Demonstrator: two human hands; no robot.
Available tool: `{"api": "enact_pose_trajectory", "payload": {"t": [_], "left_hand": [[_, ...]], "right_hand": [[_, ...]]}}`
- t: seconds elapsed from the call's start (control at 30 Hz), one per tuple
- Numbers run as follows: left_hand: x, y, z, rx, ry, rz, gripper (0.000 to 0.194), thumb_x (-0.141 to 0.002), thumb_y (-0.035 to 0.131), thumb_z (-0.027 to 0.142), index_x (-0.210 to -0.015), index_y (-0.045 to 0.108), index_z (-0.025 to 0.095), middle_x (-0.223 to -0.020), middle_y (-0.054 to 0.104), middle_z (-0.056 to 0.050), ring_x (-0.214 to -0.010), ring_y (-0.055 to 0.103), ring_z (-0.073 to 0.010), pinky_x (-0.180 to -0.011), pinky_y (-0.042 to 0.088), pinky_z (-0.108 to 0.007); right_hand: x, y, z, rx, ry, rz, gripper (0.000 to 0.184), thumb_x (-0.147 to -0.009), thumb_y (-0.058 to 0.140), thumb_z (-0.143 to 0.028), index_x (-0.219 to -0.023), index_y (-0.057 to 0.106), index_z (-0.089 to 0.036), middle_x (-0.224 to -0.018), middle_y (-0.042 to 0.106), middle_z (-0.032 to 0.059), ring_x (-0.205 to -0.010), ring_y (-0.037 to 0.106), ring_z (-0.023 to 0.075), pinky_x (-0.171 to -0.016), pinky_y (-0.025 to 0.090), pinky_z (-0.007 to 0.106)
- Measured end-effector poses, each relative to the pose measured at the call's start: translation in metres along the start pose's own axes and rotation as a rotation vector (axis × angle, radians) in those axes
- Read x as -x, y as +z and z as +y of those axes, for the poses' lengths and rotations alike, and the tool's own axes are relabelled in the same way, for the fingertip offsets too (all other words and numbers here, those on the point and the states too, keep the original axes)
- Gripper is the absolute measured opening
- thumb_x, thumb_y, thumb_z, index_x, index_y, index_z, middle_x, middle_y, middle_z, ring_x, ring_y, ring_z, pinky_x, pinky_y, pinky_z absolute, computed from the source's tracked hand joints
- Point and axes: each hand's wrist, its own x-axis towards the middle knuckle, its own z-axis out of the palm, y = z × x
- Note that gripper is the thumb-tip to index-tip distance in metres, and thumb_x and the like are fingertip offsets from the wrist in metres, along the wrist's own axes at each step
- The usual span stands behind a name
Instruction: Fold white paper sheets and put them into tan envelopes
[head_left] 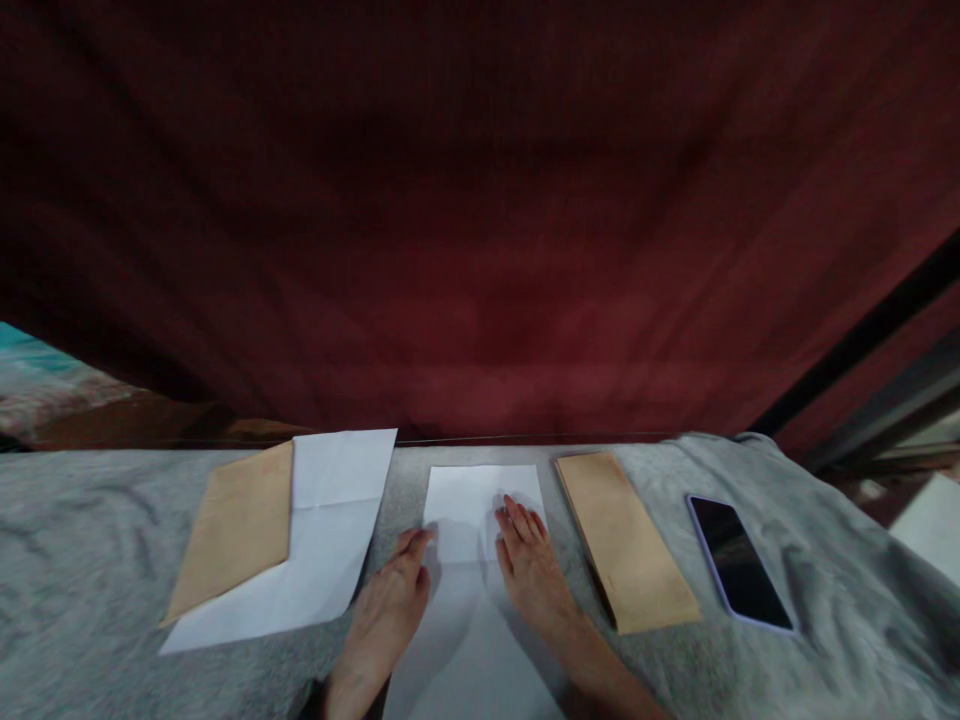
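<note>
A white sheet of paper [474, 500] lies in front of me on the grey cloth [90, 560], its far part folded over towards me. My right hand [531, 562] lies flat on it, fingers stretched out and pressing the folded part. My left hand [390, 600] rests at the sheet's left edge, fingers extended and together, fingertips touching the fold. Neither hand holds anything.
A brown envelope [626, 545] lies right of the sheet, and a dark phone [739, 565] further right. To the left lie another white sheet [330, 530] and a brown envelope [236, 525] overlapping it. A dark red curtain [480, 220] hangs behind the table edge.
</note>
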Motion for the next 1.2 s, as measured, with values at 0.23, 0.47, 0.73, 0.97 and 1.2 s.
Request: {"api": "enact_pose_trajectory", "payload": {"t": [0.23, 0.47, 0.73, 0.97, 1.2], "left_hand": [[-0.012, -0.006, 0.023, -0.333, 0.078, 0.170, 0.035, -0.099, 0.044, 0.021, -0.121, 0.070, 0.016, -0.116, 0.075, -0.013, -0.103, 0.072, -0.0251, -0.095, 0.057, -0.041], [-0.022, 0.029, 0.042, -0.274, 0.326, 0.163, 0.051, -0.104, 0.038, 0.030, -0.155, 0.043, 0.023, -0.161, 0.043, -0.008, -0.147, 0.042, -0.0253, -0.116, 0.041, -0.044], [-0.022, 0.031, 0.040, -0.291, 0.334, 0.062, 0.055, -0.106, 0.036, 0.037, -0.160, 0.032, 0.028, -0.162, 0.042, -0.006, -0.148, 0.042, -0.0252, -0.118, 0.036, -0.048], [-0.040, 0.007, 0.055, -0.216, 0.202, -0.050, 0.049, -0.104, 0.035, 0.029, -0.149, 0.052, 0.023, -0.153, 0.053, -0.008, -0.139, 0.053, -0.0263, -0.111, 0.043, -0.046], [-0.054, 0.004, 0.067, -0.309, 0.260, 0.012, 0.048, -0.101, 0.038, 0.017, -0.145, 0.057, 0.023, -0.153, 0.054, -0.007, -0.132, 0.056, -0.0276, -0.105, 0.048, -0.045]], "right_hand": [[-0.016, 0.013, -0.005, -0.023, 0.000, 0.017, 0.045, -0.100, 0.041, -0.016, -0.141, 0.060, -0.015, -0.153, 0.053, 0.0108, -0.141, 0.051, 0.0225, -0.120, 0.039, 0.045], [-0.021, 0.021, -0.009, 0.005, -0.019, -0.010, 0.046, -0.104, 0.039, -0.022, -0.147, 0.055, -0.016, -0.155, 0.051, 0.0082, -0.143, 0.049, 0.0239, -0.122, 0.035, 0.047], [-0.016, 0.024, -0.001, 0.006, -0.069, 0.019, 0.048, -0.106, 0.040, -0.029, -0.152, 0.048, -0.018, -0.158, 0.046, 0.0081, -0.146, 0.044, 0.0238, -0.126, 0.027, 0.048], [-0.018, 0.010, -0.001, -0.018, -0.065, -0.070, 0.048, -0.107, 0.037, -0.026, -0.153, 0.045, -0.018, -0.161, 0.042, 0.0059, -0.147, 0.042, 0.0232, -0.125, 0.027, 0.047], [-0.027, 0.000, 0.000, -0.057, -0.049, -0.152, 0.050, -0.102, 0.038, -0.016, -0.151, 0.050, -0.018, -0.157, 0.048, 0.0063, -0.144, 0.047, 0.0237, -0.123, 0.031, 0.046]]}}
